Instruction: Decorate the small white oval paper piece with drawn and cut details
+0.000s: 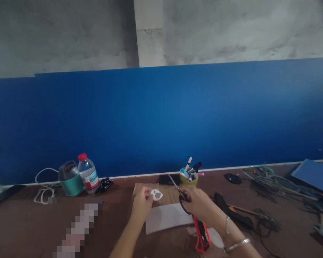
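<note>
My left hand [144, 201] pinches a small white paper cutout [157, 194] with a hole in it, holding it by its left edge. My right hand [195, 202] grips a pair of scissors [175, 184] by the black handles. Their blades point up and to the left, apart from the cutout. Beneath both hands lies a white sheet of paper [165, 216] on a brown paper or cardboard sheet [142, 238]. A red and black tool [201, 234], perhaps a utility knife, lies under my right wrist.
Behind my hands stands a yellow-green cup of pens [190, 177]. To the left are a water bottle [88, 175], a teal and grey container [71, 181] and a white cable [41, 193]. A black glue gun [233, 211], a mouse [233, 178] and tangled cords [282, 184] lie to the right.
</note>
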`<state>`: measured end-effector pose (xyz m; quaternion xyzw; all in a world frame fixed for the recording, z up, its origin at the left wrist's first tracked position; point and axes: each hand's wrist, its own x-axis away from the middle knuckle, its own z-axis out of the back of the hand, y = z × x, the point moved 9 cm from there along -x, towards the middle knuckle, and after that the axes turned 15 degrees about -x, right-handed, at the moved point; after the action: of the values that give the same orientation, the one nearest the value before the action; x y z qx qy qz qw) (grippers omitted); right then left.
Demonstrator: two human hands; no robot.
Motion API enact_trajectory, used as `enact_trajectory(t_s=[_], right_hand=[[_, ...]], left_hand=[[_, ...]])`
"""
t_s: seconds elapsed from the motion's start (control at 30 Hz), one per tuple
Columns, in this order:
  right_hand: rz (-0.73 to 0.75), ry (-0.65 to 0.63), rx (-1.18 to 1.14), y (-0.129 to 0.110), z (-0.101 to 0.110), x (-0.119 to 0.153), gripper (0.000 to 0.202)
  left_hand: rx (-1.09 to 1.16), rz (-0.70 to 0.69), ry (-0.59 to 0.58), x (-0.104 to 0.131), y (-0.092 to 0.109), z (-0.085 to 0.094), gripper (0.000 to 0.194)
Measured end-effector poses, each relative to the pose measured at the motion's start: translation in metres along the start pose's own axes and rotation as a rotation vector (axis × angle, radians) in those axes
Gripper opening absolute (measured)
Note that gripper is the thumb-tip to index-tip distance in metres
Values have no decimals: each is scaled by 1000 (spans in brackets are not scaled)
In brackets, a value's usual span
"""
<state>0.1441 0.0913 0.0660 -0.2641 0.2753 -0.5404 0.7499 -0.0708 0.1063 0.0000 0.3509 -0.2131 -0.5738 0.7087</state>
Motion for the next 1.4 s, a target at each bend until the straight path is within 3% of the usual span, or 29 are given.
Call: enact_trajectory(t_s=[0.17, 0.33, 0.43, 0.7, 0.87, 1.0, 1.07, 1.2, 1.3, 1.4], right_hand=[[11, 23, -104, -3, -4, -3, 25], [79, 91, -257, -10, -5, -9, 21], [106, 130, -390, -6, -11, -14, 21], [96, 226, -423, 2, -19, 4, 32], [127, 261, -327, -13, -14, 17, 29], [94, 393, -548, -12, -11, 23, 27], [95, 337, -736, -16, -26, 23, 25], [9, 7, -1130, -33, -82, 27, 33], [-150, -261, -1267, -43, -123, 41, 45], [-195, -403, -1315, -51, -141, 54, 49]], left_hand=[[9, -13, -12, 2, 1, -3, 12], [254, -45, -71, 0, 9, -18, 19], [286, -74, -105, -2, 20, -25, 16], [392, -153, -104, 18, 46, -9, 13], [592, -13, -70, 24, 32, -6, 17], [709, 118, -7, 10, 20, -5, 19], [793, 173, 33, -3, 18, -2, 19], [988, 215, 104, -30, 25, 10, 16], [1119, 206, 137, -47, 36, 23, 15], [1219, 211, 165, -63, 46, 37, 14]])
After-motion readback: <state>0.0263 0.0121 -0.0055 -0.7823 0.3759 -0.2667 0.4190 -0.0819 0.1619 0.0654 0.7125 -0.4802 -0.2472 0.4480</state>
